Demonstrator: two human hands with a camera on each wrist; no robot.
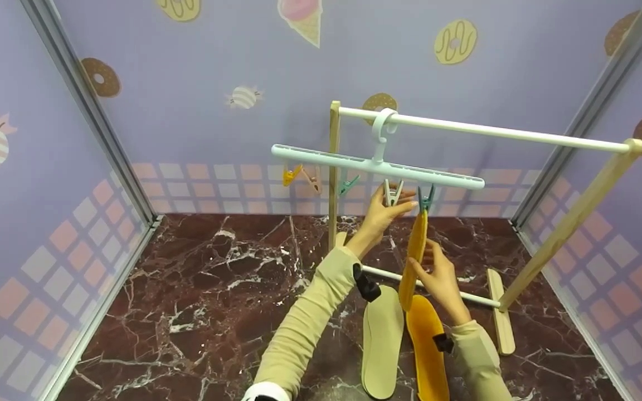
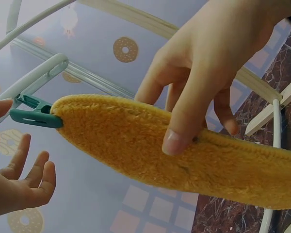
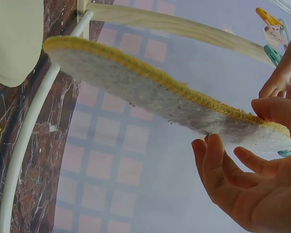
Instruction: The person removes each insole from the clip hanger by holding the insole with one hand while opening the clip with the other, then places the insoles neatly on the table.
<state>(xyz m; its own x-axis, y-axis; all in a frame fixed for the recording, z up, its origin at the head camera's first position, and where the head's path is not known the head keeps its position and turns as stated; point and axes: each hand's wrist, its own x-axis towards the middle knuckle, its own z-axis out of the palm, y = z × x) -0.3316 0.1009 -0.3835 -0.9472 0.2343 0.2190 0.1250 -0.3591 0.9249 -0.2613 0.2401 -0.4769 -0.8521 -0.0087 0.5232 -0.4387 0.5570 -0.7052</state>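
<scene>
A yellow fleecy insole (image 1: 414,262) hangs lengthwise from a teal clip (image 1: 426,201) at the right end of a pale blue hanger (image 1: 343,161). My right hand (image 1: 442,278) pinches the insole around its middle. In the left wrist view its thumb lies on the furry face (image 2: 111,136); the right wrist view shows fingers against the greyish back (image 3: 150,92). My left hand (image 1: 379,220) is raised beside a white clip (image 1: 392,194), left of the teal one. Its fingers are spread in the left wrist view, the thumb near the teal clip (image 2: 36,118).
The hanger hooks over a white rail (image 1: 482,128) on a wooden-legged rack (image 1: 572,223). Orange, pink and teal clips (image 1: 349,185) dangle at the hanger's left. On the dark marble surface (image 1: 215,312) lie pale insoles (image 1: 382,345) and another yellow insole (image 1: 428,351). Patterned walls enclose the space.
</scene>
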